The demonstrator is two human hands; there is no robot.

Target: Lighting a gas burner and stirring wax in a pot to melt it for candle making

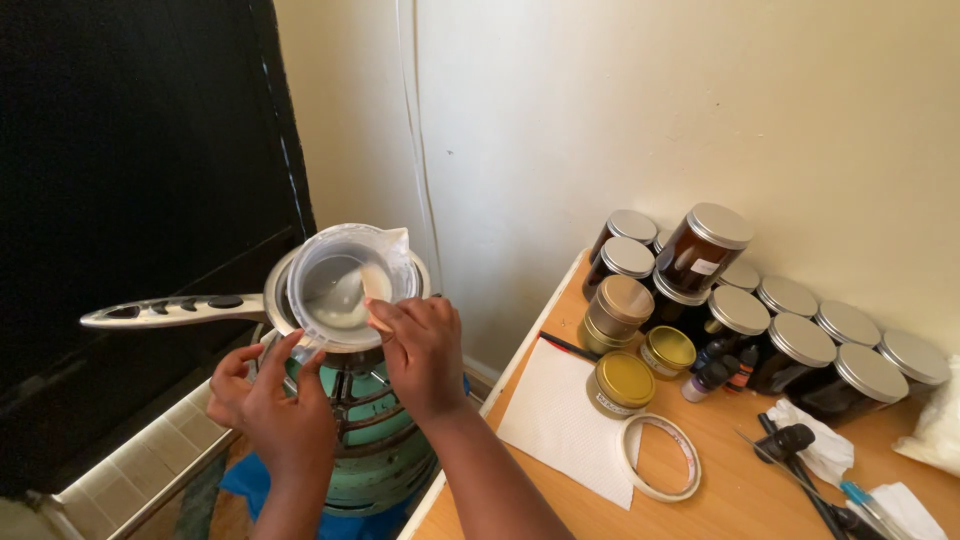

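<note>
A clear plastic jug (pixel 345 285) with a pale liquid in it sits inside a metal saucepan (pixel 283 300) on a green gas stove (pixel 375 440). My right hand (pixel 422 352) holds a flat wooden stick (pixel 375 290) whose tip dips into the liquid. My left hand (pixel 272 400) pinches the near rim of the jug with thumb and fingers. The saucepan's long metal handle (pixel 170 312) points left.
To the right stands a wooden table (pixel 720 480) with several dark jars with silver lids (pixel 790 340), gold tins (pixel 622 380), small dropper bottles (pixel 712 375), a tape roll (pixel 660 457), a white paper sheet (pixel 560 420) and tissues (pixel 820 440). A dark screen (pixel 140 170) fills the left.
</note>
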